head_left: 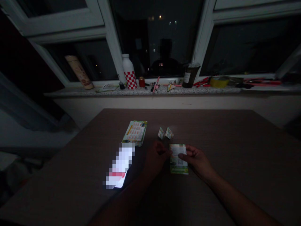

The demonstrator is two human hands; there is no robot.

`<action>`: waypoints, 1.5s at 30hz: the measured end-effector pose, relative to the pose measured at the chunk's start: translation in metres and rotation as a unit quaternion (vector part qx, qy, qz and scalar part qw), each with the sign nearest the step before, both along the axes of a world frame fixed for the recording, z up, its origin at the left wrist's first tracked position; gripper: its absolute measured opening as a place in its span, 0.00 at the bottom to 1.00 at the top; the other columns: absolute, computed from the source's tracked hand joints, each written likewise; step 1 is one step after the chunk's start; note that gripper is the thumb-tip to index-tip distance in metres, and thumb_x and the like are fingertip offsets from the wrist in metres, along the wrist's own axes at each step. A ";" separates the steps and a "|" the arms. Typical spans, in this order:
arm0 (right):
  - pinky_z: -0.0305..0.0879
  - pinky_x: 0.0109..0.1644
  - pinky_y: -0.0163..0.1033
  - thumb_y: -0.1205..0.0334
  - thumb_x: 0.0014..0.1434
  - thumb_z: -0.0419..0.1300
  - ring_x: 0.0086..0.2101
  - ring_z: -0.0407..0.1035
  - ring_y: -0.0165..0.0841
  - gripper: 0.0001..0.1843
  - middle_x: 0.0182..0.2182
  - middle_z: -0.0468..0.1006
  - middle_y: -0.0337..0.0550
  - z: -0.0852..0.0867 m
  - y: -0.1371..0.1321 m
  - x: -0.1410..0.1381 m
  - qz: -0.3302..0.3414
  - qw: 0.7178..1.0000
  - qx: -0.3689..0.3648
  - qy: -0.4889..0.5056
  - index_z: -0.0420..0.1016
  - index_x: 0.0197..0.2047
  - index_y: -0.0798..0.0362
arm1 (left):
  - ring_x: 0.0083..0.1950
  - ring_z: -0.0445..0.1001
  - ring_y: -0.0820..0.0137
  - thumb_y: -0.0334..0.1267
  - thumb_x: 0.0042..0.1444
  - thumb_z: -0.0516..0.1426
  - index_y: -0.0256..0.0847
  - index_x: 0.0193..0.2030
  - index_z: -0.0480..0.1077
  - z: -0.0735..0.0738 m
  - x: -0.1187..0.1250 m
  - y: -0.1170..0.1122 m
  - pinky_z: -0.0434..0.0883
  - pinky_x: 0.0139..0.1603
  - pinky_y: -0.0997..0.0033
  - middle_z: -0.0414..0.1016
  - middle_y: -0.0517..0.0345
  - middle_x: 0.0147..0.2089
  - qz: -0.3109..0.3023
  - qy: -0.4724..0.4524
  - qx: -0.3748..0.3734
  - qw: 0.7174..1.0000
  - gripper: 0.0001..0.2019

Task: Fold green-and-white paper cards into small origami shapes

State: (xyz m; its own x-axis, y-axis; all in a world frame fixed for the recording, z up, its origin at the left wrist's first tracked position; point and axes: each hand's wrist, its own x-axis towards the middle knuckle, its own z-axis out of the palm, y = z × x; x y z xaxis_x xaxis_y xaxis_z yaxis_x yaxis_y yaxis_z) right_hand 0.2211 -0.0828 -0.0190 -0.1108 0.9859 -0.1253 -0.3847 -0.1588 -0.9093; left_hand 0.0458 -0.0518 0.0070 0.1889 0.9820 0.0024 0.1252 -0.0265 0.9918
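Note:
A printed paper leaflet (178,169) with a green lower band is held up over the brown table. My right hand (198,160) grips its right side, thumb lying across the front and fingers behind. At the left edge, my left hand (155,160) pinches the paper between thumb and curled fingers; its fingertips are dim. Just beyond the leaflet stand two small folded paper pieces (161,133), pointed at the top and printed in similar colours. To the left lies a stack of printed leaflets (135,131), with a lit phone (119,166) in front of it.
The brown table (223,135) reaches to the wall below the window. Along the stone sill (145,91) stand a red-checked white bottle (129,72), a tan tumbler (80,72), a dark cup (190,76), a yellow tape roll (219,82) and several small items. The room is dim.

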 end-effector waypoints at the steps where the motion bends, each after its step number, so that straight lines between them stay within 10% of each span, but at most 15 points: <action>1: 0.70 0.41 0.42 0.64 0.46 0.69 0.31 0.77 0.36 0.16 0.33 0.83 0.43 0.000 0.000 0.000 0.002 1.000 0.002 0.002 0.74 0.40 0.53 | 0.29 0.73 0.71 0.34 0.45 0.63 0.41 0.31 0.60 0.000 0.000 0.000 0.65 0.30 0.75 0.73 0.64 0.26 -0.003 -0.004 0.001 1.000 0.13; 45: 0.73 0.35 0.39 0.68 0.46 0.68 0.29 0.77 0.36 0.16 0.32 0.82 0.45 0.012 0.000 0.007 0.001 0.994 -0.105 0.037 0.75 0.41 0.55 | 0.22 0.70 0.74 0.32 0.35 0.66 0.39 0.30 0.63 -0.004 0.002 0.002 0.64 0.23 0.77 0.72 0.64 0.23 0.054 -0.091 -0.131 0.986 0.17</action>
